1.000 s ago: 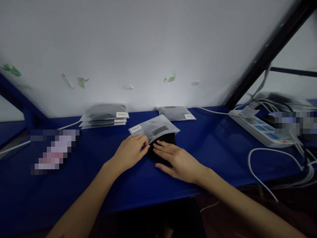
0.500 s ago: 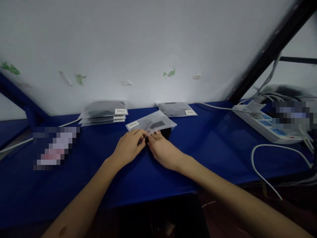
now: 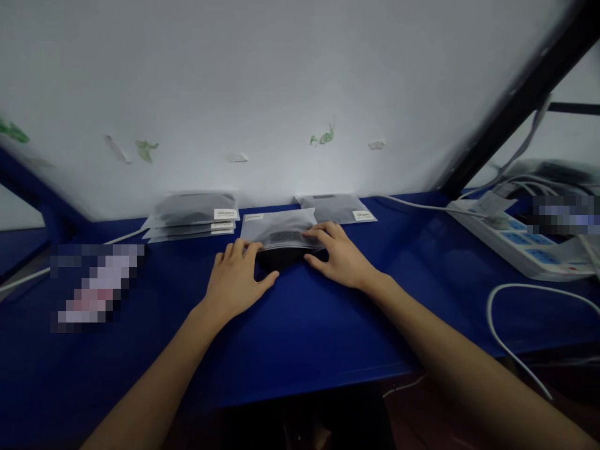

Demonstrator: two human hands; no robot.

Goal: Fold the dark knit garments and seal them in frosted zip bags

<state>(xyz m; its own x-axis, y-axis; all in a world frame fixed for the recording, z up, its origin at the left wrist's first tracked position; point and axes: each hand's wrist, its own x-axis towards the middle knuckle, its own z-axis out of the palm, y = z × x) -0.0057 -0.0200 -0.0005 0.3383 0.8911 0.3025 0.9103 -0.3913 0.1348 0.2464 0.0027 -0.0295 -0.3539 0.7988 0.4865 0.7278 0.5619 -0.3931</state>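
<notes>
A frosted plastic pouch [image 3: 280, 226] with a barcode label lies on the blue table [image 3: 300, 337], and a black item [image 3: 281, 256] shows at its near opening. My left hand [image 3: 235, 281] rests flat at the pouch's left near corner, fingers spread. My right hand [image 3: 338, 255] lies on the pouch's right side, fingertips pressing down on its top near the barcode. Both hands touch the pouch without gripping it.
A stack of similar filled pouches [image 3: 192, 215] sits at the back left by the white wall. One more pouch [image 3: 335, 208] lies behind my right hand. A white power strip [image 3: 513, 240] and white cables [image 3: 515, 294] occupy the right side. A blurred patch [image 3: 94, 284] lies at left.
The pouch has turned square to me and lies flatter. My hands moved apart from a pinch at its opening to resting flat on either side, and the black item shows less.
</notes>
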